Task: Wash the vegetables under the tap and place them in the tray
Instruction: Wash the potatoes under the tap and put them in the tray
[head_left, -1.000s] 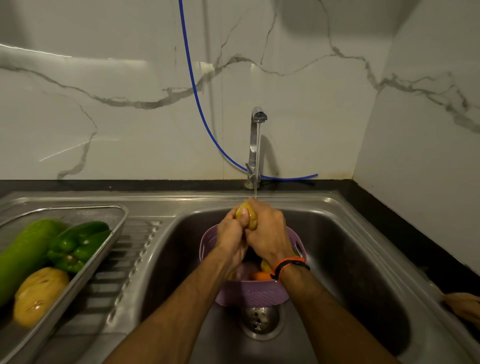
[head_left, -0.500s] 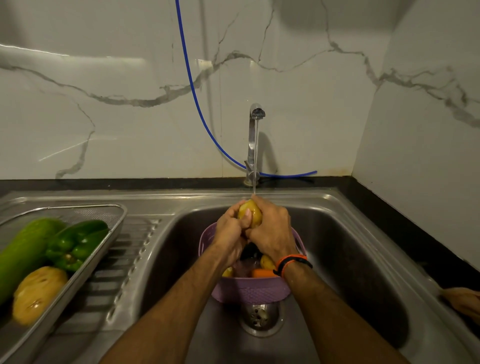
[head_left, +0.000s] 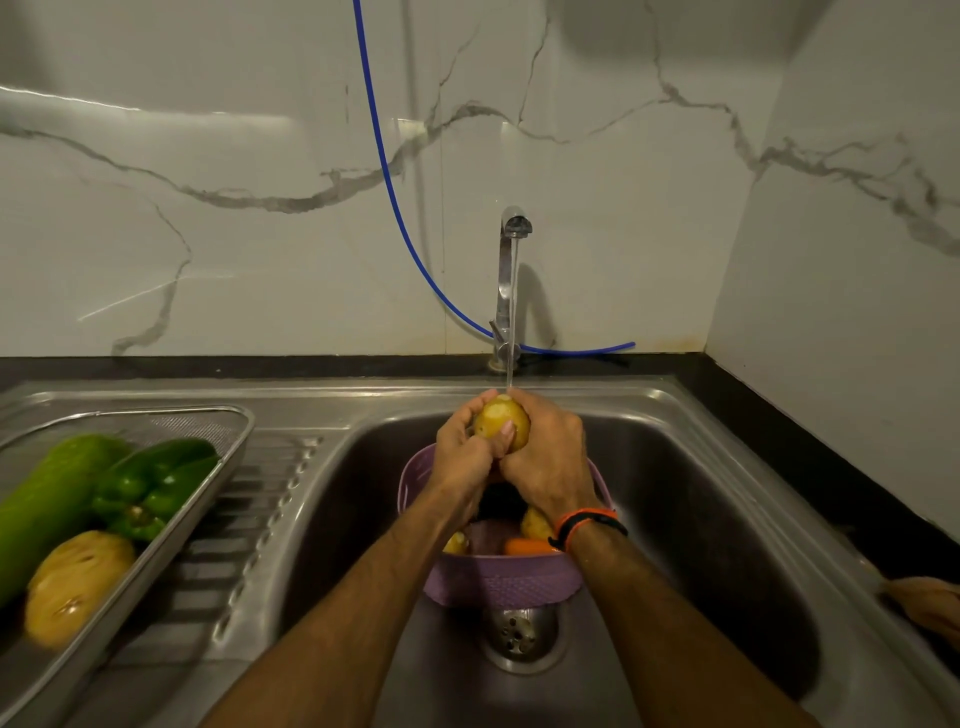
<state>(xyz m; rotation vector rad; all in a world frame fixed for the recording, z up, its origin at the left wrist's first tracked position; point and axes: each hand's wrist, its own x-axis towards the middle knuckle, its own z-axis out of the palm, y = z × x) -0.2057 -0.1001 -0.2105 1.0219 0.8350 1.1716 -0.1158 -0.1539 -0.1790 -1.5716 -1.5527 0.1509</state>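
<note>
A yellow potato (head_left: 501, 418) sits under the thin stream from the tap (head_left: 511, 270). My left hand (head_left: 462, 449) and my right hand (head_left: 550, 457) both grip it, above a purple basket (head_left: 498, 579) in the sink. In the basket lie more potatoes (head_left: 535, 522) and a carrot (head_left: 527, 545), partly hidden by my wrists. On the drainboard at the left, the metal mesh tray (head_left: 208, 470) holds a green gourd (head_left: 49, 506), a green pepper (head_left: 150, 480) and a potato (head_left: 75, 584).
The steel sink (head_left: 701, 519) has its drain (head_left: 519, 631) just in front of the basket. A blue hose (head_left: 400, 208) hangs down the marble wall behind the tap. A brownish object (head_left: 930, 605) lies on the dark counter at the right edge.
The potato has turned between my hands under the water, and more of it now shows above my fingers. Both hands have stayed in place over the basket.
</note>
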